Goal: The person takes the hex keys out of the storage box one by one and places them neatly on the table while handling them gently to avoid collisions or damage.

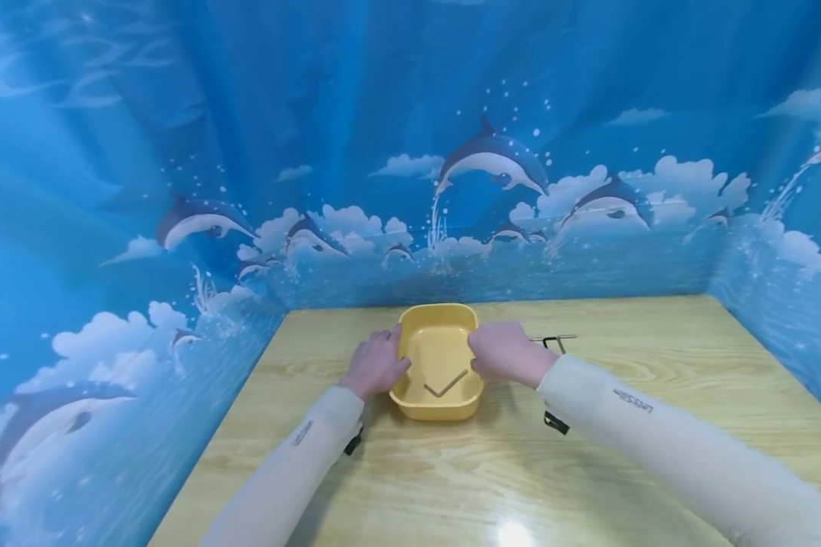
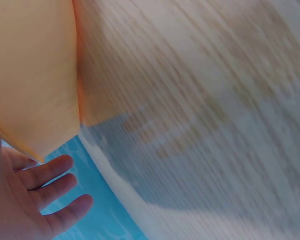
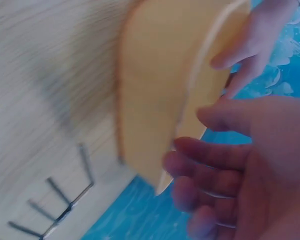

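A yellow plastic basin (image 1: 436,412) stands near the table's back edge. My left hand (image 1: 375,363) holds its left rim, thumb over the inside and fingers along the outer wall; the left wrist view shows the other fingers (image 2: 55,185) loosely spread beside the wall. At the right rim is my right hand (image 1: 505,352). In the right wrist view its thumb is on the inner side and its bent fingers (image 3: 190,155) are at the outside of the rim. An L-shaped hex key (image 1: 441,393) lies on the basin's floor.
Several more hex keys (image 1: 554,339) lie on the table to the right of the basin, partly behind my right hand and also seen in the right wrist view. The wood-grain table (image 1: 410,471) is bordered by a blue dolphin-print curtain (image 1: 356,273) at the back and sides.
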Demonstrator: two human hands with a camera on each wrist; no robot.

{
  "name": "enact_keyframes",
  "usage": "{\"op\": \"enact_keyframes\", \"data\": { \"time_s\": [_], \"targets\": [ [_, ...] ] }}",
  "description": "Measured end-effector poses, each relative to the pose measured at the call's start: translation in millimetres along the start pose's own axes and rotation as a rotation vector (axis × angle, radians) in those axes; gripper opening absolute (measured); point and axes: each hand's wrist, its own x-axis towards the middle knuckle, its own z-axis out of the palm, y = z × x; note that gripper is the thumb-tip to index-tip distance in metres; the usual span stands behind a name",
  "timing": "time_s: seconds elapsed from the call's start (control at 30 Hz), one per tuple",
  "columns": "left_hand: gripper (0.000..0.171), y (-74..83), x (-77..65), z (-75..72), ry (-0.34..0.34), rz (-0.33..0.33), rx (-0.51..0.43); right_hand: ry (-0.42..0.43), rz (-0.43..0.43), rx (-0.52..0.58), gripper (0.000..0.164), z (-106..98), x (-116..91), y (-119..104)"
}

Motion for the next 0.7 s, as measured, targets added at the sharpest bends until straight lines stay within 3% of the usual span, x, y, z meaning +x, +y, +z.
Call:
{"op": "enact_keyframes", "data": {
  "time_s": [0.37,0.47,0.57,0.7],
  "targets": [
    [0.073,-3.5,-3.1,4.3,0.032,0.021,0.008,-0.088,-0.07,-0.021,0.026,-12.2,35.5,-32.5],
    [0.074,-7.7,-5.7,2.5,0.039,0.01,0.005,-0.12,-0.129,-0.006,0.024,-13.7,48.0,-35.9],
    [0.074,-7.4,-5.8,1.8,0.034,0.005,-0.005,-0.184,-0.175,0.02,0.019,-14.9,54.1,-35.8],
    [0.073,-1.3,-2.0,3.0,0.033,0.02,-0.019,-0.334,-0.203,0.082,0.009,-13.8,56.5,-31.4]
  ]
}}
